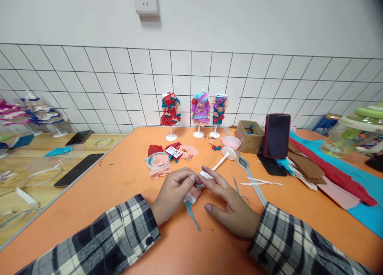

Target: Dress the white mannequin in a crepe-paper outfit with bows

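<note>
A white dress form (206, 174) lies tilted over the worktop (119, 179), under and between the two hands, its pole (220, 162) running away to the round base (229, 153). Pink cloth (194, 193) wraps its near end, and a blue strip (192, 216) trails from there toward the person.

The form looks like light, stiff plastic, probably smooth enough to roll under a loose touch; the pole or the white body seems the surest place to take hold. The cloth looks thin, soft and apt to crease or slide, so a fingertip pinch at its edge should suit it better than a full grasp.

The left hand (176, 192) comes in low from the side, back upward, thumb and forefinger pressed together beside the form; what sits between the tips is too small to tell. The right hand (233, 203) is spread, palm down, its forefinger reaching to the left fingertips, thumb well apart beneath. Both forearms angle inward in checked sleeves (119, 231).
</note>
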A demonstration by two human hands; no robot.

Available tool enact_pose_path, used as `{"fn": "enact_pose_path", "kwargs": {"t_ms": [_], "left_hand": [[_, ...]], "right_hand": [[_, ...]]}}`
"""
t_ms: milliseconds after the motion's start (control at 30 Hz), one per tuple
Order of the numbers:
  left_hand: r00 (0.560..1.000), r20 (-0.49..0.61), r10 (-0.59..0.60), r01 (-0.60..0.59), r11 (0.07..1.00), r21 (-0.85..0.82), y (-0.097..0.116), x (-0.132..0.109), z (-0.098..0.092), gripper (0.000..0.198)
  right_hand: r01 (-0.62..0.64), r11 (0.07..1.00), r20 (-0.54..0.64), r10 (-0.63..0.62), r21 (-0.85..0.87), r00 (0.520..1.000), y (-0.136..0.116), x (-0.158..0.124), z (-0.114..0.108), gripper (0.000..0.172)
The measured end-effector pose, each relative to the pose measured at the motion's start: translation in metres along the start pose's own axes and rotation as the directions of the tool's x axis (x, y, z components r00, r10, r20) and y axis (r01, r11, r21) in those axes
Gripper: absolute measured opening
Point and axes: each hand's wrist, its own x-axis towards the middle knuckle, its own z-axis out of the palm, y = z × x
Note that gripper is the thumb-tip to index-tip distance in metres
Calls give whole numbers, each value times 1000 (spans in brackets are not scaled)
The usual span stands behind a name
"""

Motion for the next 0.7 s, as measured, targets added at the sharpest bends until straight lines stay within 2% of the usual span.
{"fn": "enact_pose_path", "kwargs": {"t_ms": [100,267,500,700], "left_hand": [[999,46,-6,9,998,-64,0,-1,0,30],[995,89,-42,48,997,-67,0,-2,0,30],[999,46,21,-24,997,67,1,-1,-1,28],[1000,-26,3,-2,999,53,3,1,2,26]], "right_hand": [[-6,996,-14,5,-94,1000,2,-1,-2,68],[33,979,-27,-39,-200,999,4,-3,-5,65],[3,1000,19,-3,-6,1000,-1,-2,-4,67],[-5,992,83,-6,126,997,4,-4,-3,68]]}}
